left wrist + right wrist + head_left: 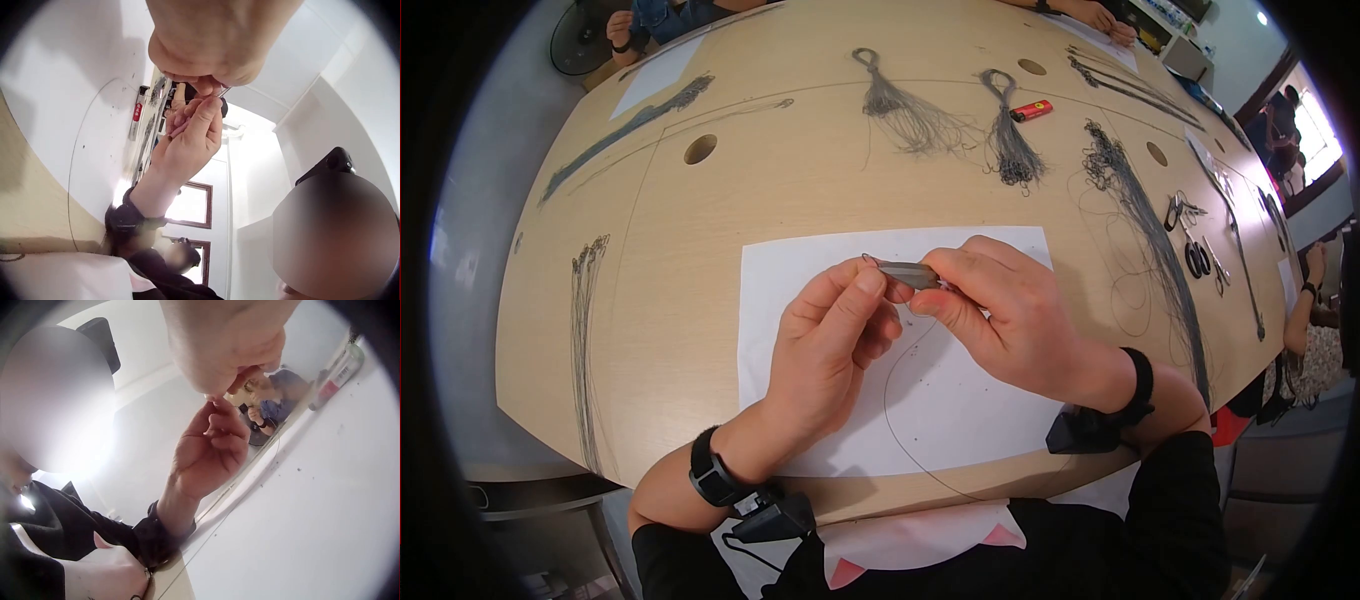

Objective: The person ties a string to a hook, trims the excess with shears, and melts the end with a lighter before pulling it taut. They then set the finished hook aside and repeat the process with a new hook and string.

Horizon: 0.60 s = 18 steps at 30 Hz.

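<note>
In the head view the left hand (830, 330) pinches a small hook (869, 259) at the left end of a slim grey piece (908, 273). The right hand (1015, 315) grips that piece's other end between thumb and fingers. A thin dark line (887, 390) curves from below the hands across white paper (800, 440) to the table's near edge. In the left wrist view the left hand (219, 37) is close to the right hand (190, 140). The right wrist view shows the right hand (228, 344) above the left hand (209, 450); the fingers hide much of the held piece.
Bundles of grey line with hooks lie on the table at the far left (586, 340), back (1012, 140) and right (1150, 230). Scissors (1196, 258) lie at the right, a red lighter (1031, 111) at the back. Other people's hands (1090, 14) rest near the table's far edge.
</note>
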Each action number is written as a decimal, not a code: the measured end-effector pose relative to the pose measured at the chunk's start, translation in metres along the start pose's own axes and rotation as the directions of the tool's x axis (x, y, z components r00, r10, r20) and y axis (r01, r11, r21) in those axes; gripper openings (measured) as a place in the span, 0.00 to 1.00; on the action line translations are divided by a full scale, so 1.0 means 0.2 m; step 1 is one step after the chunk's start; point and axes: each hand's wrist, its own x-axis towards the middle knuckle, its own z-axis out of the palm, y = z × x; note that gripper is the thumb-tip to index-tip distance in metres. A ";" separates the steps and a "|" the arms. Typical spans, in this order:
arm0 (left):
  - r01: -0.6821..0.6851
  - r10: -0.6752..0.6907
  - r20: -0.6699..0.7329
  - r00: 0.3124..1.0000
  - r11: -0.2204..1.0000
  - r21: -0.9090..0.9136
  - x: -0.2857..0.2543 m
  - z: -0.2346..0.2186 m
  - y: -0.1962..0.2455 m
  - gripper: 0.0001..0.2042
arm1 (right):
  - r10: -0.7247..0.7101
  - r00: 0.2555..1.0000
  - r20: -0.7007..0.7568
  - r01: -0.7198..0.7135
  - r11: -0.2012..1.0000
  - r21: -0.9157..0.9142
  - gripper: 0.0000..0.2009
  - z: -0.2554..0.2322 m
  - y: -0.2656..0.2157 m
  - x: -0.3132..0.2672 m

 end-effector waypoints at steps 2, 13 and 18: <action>0.008 -0.008 0.010 1.000 1.000 -0.016 0.00 0.00 0.00 0.07 | -0.017 1.000 -0.021 0.017 1.000 -0.001 0.09 0.00 0.00 0.00; 0.064 -0.062 0.019 0.998 0.994 -0.084 0.00 0.00 0.00 0.07 | -0.069 0.996 -0.051 0.067 0.997 -0.042 0.09 0.02 0.02 -0.01; 0.073 -0.074 -0.007 0.997 0.996 -0.047 0.00 0.01 0.00 0.07 | -0.072 0.996 -0.050 0.069 0.996 -0.057 0.09 0.01 0.01 -0.01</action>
